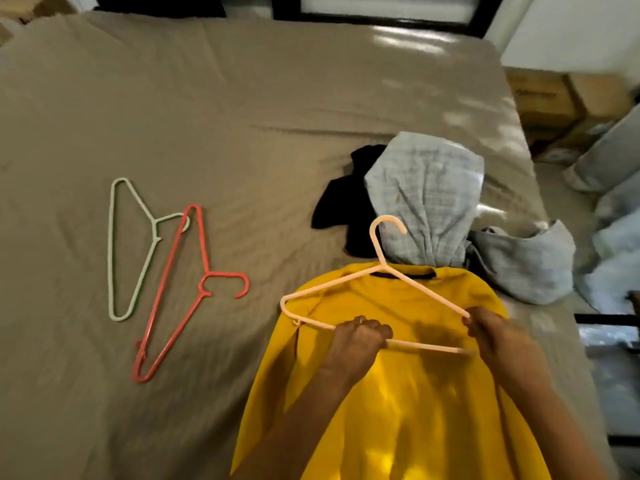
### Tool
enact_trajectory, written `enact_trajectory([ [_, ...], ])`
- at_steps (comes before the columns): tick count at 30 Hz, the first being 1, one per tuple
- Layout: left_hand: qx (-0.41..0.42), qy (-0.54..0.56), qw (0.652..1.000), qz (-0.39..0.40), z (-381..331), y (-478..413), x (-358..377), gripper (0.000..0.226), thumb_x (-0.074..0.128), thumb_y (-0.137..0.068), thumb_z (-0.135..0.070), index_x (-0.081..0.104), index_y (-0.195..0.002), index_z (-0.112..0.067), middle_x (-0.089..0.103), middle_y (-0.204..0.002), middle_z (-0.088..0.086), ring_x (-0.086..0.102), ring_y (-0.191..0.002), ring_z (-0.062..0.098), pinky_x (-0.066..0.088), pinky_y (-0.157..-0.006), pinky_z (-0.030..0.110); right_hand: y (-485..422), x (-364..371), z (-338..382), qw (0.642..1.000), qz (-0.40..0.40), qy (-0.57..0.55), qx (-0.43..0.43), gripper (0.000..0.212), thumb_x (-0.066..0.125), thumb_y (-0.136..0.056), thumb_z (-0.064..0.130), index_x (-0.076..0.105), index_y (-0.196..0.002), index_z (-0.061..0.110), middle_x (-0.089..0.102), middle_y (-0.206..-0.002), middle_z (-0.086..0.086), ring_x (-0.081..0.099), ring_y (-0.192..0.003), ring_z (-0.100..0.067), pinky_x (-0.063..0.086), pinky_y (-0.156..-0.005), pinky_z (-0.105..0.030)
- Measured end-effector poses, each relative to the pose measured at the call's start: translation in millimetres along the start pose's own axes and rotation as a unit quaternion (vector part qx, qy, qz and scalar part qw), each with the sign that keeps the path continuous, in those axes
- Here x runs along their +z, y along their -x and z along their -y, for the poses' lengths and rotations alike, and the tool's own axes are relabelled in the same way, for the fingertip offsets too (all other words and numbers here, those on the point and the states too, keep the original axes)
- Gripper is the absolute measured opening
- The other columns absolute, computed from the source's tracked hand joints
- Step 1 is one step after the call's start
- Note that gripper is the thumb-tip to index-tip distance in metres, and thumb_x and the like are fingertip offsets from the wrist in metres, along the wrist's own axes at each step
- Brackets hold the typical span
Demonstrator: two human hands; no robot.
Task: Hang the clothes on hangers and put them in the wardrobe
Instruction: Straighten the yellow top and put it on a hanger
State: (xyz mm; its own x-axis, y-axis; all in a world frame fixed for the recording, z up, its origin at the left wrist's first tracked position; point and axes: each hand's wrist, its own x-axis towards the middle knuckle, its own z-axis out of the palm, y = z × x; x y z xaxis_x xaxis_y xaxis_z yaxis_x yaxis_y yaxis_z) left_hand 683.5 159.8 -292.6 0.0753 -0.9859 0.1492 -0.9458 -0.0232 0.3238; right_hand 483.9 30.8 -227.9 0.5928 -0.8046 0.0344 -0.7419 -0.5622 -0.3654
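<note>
The person is holding the pale pink plastic hanger (429,346) with both hands over the bright yellow shirt (398,393). The shirt is lying flat on the bed with the brown sheet (242,116), and its dark-edged neck hole is pointing away. The left hand (363,332) is curling tight round the bottom bar. The right hand (488,329) is gripping the hanger's right corner.

To do this step well, I think one end of the hanger should be going into the neck hole first, tilted, then the other end (pulling hard could stretch the neck).

The grey checked shirt (426,199) and the black cloth (346,209) are waiting just past the yellow one. The mint green plastic hanger (131,251) and the red plastic hanger (180,292) are lying well apart to the left, touching each other.
</note>
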Motion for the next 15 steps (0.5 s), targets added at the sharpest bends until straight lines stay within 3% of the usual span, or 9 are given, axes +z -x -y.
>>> enact_trajectory([
  [4,0.032,0.045,0.981,-0.188,-7.0,-28.3,4.7,0.025,0.053,-0.088,-0.037,0.069,-0.089,-0.018,0.069,-0.086,-0.007,0.058,-0.087,0.01,0.044,-0.082,0.022,1.5,-32.1,-31.6,0.99,-0.09,-0.073,0.084,0.056,0.032,-0.08,0.046,0.066,-0.099,0.006,0.068,-0.075,-0.017,0.065,-0.064,-0.035,0.041,-0.057,-0.032],
  [7,-0.134,0.127,0.95,-0.251,15.1,-34.2,10.8,0.039,0.042,-0.096,-0.039,0.066,-0.094,-0.008,0.069,-0.093,0.006,0.057,-0.093,0.016,0.04,-0.088,0.027,0.2,-56.1,-58.0,0.987,-0.125,-0.013,0.097,0.056,0.031,-0.081,0.046,0.066,-0.096,0.005,0.063,-0.067,-0.023,0.064,-0.061,-0.039,0.035,-0.057,-0.031],
  [9,-0.246,0.152,0.94,-0.182,31.3,-38.0,19.7,0.044,0.037,-0.097,-0.041,0.064,-0.103,-0.006,0.067,-0.102,0.011,0.059,-0.098,0.024,0.04,-0.091,0.033,-1.6,-63.3,-71.6,0.989,-0.114,0.024,0.09,0.049,0.03,-0.083,0.045,0.063,-0.096,0.012,0.063,-0.065,-0.02,0.063,-0.058,-0.038,0.032,-0.053,-0.028],
  [11,-0.297,0.165,0.937,-0.082,45.6,-50.5,26.9,0.036,0.044,-0.096,-0.03,0.059,-0.115,-0.004,0.063,-0.115,0.014,0.058,-0.108,0.031,0.04,-0.095,0.04,-2.7,-67.4,-83.5,0.992,-0.093,0.06,0.066,0.031,0.032,-0.084,0.042,0.056,-0.095,0.025,0.065,-0.067,-0.014,0.064,-0.057,-0.034,0.027,-0.047,-0.023],
  [15,-0.278,0.085,0.956,0.044,69.8,-84.9,30.3,0.045,0.056,-0.092,-0.023,0.046,-0.135,-0.013,0.044,-0.143,0.01,0.04,-0.131,0.027,0.031,-0.107,0.038,-3.1,-76.3,-103.0,0.993,-0.071,0.088,0.034,0.023,0.037,-0.085,0.038,0.052,-0.099,0.028,0.065,-0.062,-0.007,0.062,-0.05,-0.03,0.022,-0.045,-0.012],
])
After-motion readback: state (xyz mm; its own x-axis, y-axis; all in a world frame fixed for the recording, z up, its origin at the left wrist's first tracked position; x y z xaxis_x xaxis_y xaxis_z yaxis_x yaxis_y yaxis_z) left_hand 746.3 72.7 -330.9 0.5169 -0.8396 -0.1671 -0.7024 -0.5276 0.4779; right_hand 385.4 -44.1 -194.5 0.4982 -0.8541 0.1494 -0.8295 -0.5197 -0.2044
